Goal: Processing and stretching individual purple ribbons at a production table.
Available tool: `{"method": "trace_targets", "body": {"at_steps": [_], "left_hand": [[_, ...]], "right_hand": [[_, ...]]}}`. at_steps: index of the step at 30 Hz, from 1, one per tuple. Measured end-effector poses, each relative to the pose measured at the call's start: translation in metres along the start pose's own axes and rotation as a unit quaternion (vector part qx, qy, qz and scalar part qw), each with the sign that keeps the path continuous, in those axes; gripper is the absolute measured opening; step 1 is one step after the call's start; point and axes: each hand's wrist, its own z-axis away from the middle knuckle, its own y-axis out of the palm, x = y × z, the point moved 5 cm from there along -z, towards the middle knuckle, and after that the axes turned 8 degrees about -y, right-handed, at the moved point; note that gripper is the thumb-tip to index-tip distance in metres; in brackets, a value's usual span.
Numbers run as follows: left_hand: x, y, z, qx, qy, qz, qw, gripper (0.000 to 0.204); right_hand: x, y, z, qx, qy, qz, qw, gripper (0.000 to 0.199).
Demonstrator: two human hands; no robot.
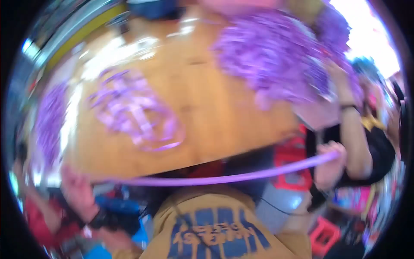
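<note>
Purple ribbon stretched between two hands below the near edge of a wooden bench; view blurred.

Left hand, wrist in a dark band, grip closed on one end of the ribbon just off the bench's near left corner. Right hand off the near right corner, grip closed on the other end. Ribbon runs in a shallow sag between them, in front of the near edge and above the person's mustard-yellow top. On the bench: loose tangle of purple ribbon loops left of centre; large heap of purple curled ribbon at the far right corner; further purple strands along the left edge. Another person's forearm at the right.
</note>
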Motion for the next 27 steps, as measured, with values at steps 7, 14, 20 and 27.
{"method": "trace_targets", "body": {"at_steps": [7,14,20,27], "left_hand": [[0.035,0.100,0.051,0.182,0.029,0.032,0.982,0.020],[0.038,0.120,0.080,0.365,-0.031,0.157,0.917,0.026],[0.037,0.126,0.087,0.429,-0.070,0.161,0.886,0.024],[0.042,0.116,0.089,0.407,-0.117,0.179,0.888,0.017]], "right_hand": [[0.027,-0.045,0.004,-0.150,-0.008,-0.048,0.987,0.027],[0.007,-0.065,-0.008,-0.068,0.129,-0.226,0.963,0.024],[-0.001,-0.085,0.002,-0.109,0.115,-0.130,0.979,0.026],[-0.010,-0.061,0.009,-0.087,0.121,-0.083,0.985,0.028]]}}
